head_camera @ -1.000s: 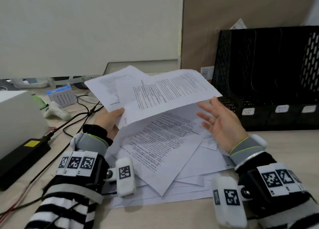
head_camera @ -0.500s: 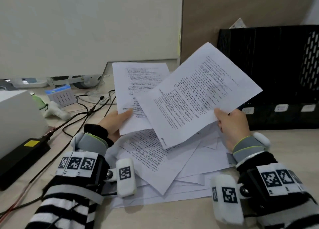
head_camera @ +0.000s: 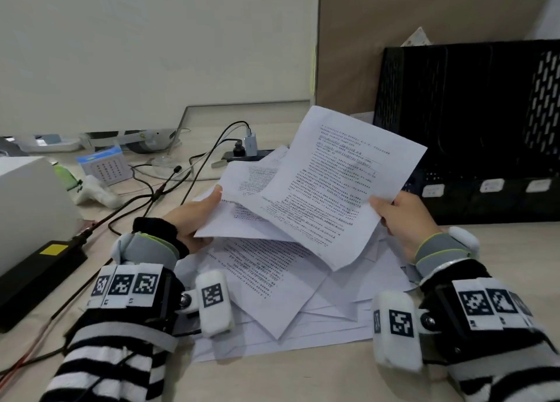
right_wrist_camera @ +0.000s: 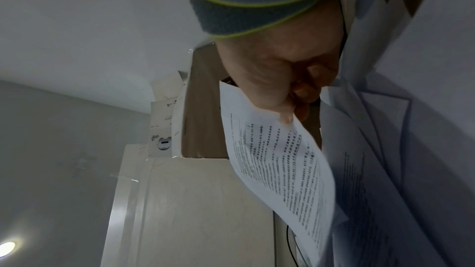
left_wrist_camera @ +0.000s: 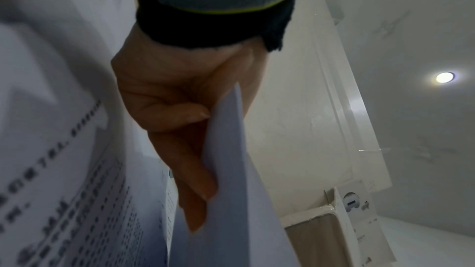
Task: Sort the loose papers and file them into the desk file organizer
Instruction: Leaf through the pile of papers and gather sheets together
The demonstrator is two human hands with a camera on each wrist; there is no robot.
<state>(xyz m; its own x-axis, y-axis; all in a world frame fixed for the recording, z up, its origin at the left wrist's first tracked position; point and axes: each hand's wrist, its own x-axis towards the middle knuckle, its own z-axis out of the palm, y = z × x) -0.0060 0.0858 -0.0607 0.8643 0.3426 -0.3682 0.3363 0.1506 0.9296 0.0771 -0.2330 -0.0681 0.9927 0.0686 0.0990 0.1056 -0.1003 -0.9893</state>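
A loose pile of printed white papers lies on the desk in front of me. My right hand pinches one printed sheet by its right edge and holds it tilted above the pile; the right wrist view shows the same sheet between thumb and fingers. My left hand grips another sheet by its left edge, thumb on top, partly under the right one. In the left wrist view the fingers curl behind that paper. The black mesh file organizer stands at the back right.
A grey box and a black power brick sit at the left. Cables run across the desk to a power strip with a charger. A small desk calendar stands at the back left, a brown partition behind the organizer.
My right hand took hold of the top sheet, lifted it toward the organizer, then brought it back left and lower over the left hand's sheet. The left hand's sheet tilted flatter.
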